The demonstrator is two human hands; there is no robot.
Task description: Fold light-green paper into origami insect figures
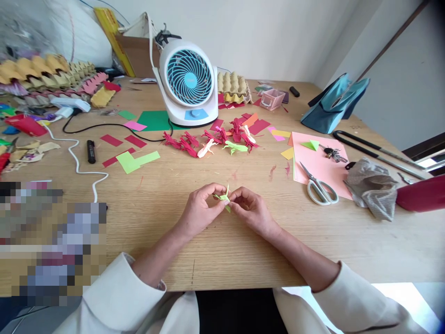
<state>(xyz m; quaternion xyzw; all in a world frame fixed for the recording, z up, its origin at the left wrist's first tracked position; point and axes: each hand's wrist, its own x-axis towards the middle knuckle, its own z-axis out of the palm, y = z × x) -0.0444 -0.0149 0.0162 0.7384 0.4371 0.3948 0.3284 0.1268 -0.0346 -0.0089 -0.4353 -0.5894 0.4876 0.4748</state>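
Observation:
A small light-green folded paper piece is held above the wooden table between my two hands. My left hand pinches it from the left with thumb and index finger. From the right, my right hand pinches its edge, fingers curled. Thin green points stick out above and below the fingertips. Beyond the hands lies a cluster of folded paper figures, with red ones, a pale pink one and a light-green one.
A white fan stands behind the figures. Scissors lie partly on pink paper at the right, near a crumpled grey bag. Green paper and a black marker lie on the left. Egg trays are stacked back left.

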